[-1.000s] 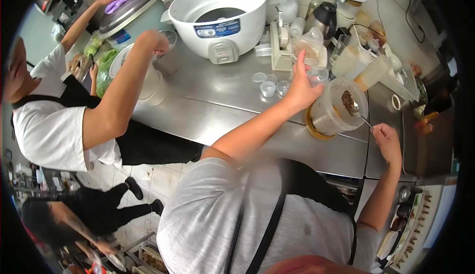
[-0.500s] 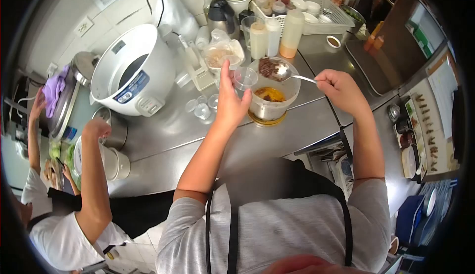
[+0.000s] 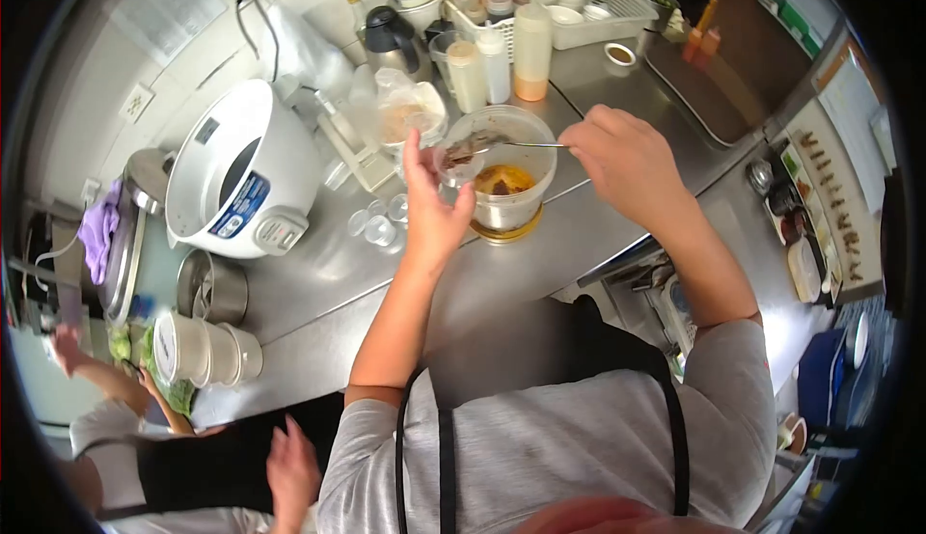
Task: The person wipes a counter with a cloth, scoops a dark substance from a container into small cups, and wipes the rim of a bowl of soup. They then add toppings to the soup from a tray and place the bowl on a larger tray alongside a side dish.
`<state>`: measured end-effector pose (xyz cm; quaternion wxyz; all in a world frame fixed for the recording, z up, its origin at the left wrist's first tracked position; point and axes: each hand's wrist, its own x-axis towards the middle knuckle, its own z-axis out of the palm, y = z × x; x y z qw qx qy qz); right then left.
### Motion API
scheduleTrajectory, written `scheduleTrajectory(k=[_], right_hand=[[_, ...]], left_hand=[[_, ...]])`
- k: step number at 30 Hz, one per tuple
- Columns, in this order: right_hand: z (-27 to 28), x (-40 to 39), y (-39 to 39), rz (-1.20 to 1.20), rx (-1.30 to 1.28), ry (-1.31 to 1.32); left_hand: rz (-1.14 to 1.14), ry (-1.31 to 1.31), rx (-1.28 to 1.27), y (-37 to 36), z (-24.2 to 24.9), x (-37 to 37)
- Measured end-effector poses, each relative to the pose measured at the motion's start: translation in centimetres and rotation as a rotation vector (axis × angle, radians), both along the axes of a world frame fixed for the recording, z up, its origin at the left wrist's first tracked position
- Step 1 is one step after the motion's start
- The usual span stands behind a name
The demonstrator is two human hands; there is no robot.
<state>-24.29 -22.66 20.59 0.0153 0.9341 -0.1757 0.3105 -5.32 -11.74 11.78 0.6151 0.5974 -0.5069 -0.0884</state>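
Observation:
My left hand (image 3: pixel 436 208) holds a small clear plastic cup (image 3: pixel 449 173) between thumb and fingers, beside the left rim of a clear plastic tub (image 3: pixel 540 175). Pinched in my right hand (image 3: pixel 625 160) is the handle of a metal spoon (image 3: pixel 532 144), which reaches across the tub to the cup. Dark brown paste (image 3: pixel 465 151) shows at the spoon's end, at the cup's mouth. Orange-yellow oil with dark bits (image 3: pixel 503 180) lies in the tub, which stands on a yellow lid (image 3: pixel 511 237). Several small clear cups (image 3: pixel 380 231) rest on the counter to the left.
A white rice cooker (image 3: pixel 241 187), metal pot (image 3: pixel 214 288) and white tubs (image 3: pixel 207 349) stand left. Squeeze bottles (image 3: pixel 532 52) and a white basket (image 3: pixel 603 27) line the back. At lower left, a co-worker's hand (image 3: pixel 292 466) hangs near the counter edge.
The spoon with brown paste has moved left from over the tub to the cup, my right hand following. The co-worker at left has drawn an arm back from the white tubs.

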Motion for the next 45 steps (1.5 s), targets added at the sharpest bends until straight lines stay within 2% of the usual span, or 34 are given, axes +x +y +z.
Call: scheduleTrajectory(k=[4, 7, 8, 9, 10, 11, 12, 19, 27, 30, 31, 32, 33, 36, 38, 43, 45], right_hand=[[-1.5, 0.0, -0.4, 0.003, 0.057, -0.020], [-2.1, -0.3, -0.1, -0.070, 0.105, 0.037], [-2.9, -0.4, -0.3, 0.011, 0.078, -0.086], [-2.6, -0.5, 0.0, -0.018, 0.096, -0.063], [-2.9, -0.6, 0.1, -0.015, 0.134, -0.069], [-3.4, -0.5, 0.1, 0.003, 0.212, -0.092], [-3.3, -0.6, 0.1, 0.002, 0.172, -0.048], [-2.7, -0.8, 0.4, 0.002, 0.092, -0.005], [-0.6, -0.9, 0.0, -0.081, 0.144, 0.061], [1.0, -0.4, -1.0, -0.190, 0.111, 0.155], [-0.5, 0.0, -2.5, -0.144, -0.033, -0.028], [0.0, 0.5, -3.1, -0.181, -0.044, 0.082], [0.4, 1.2, -3.1, -0.236, -0.047, 0.221], [-0.5, 4.1, -3.9, -0.167, -0.084, 0.385], [-0.8, 6.0, -4.5, -0.117, -0.133, 0.585], [-2.9, 10.6, -4.4, -0.130, -0.277, 0.804], [-3.5, 11.6, -4.3, -0.140, -0.280, 0.893]], left_hand=[[-0.027, 0.192, 0.057, 0.2, 0.7, -0.6], [-0.033, 0.158, 0.022, -0.1, -0.1, 0.1], [-0.025, 0.124, -0.003, -0.3, -0.9, 0.6], [-0.068, 0.130, -0.008, -0.4, -1.2, 1.0], [-0.059, 0.016, -0.096, -0.6, -1.4, 0.9], [-0.074, 0.098, -0.053, -0.4, -0.7, 0.3], [-0.067, 0.168, -0.001, -0.2, -0.2, 0.0], [-0.085, 0.120, -0.057, -0.6, -0.6, -0.2], [-0.058, 0.111, -0.092, -0.8, -0.2, -0.1], [0.054, 0.114, -0.121, 0.1, -1.1, 1.4], [0.108, 0.056, -0.151, 0.2, -1.5, 2.4], [0.216, -0.005, -0.079, 0.9, -1.1, 2.5], [0.178, 0.032, -0.166, 1.4, -2.1, 3.5], [0.332, -0.075, -0.175, 3.9, -3.5, 4.9], [0.438, -0.082, -0.111, 6.5, -4.4, 5.8], [0.786, -0.017, 0.173, 13.0, -11.0, 9.4], [0.887, -0.052, 0.326, 14.6, -12.1, 9.5]])
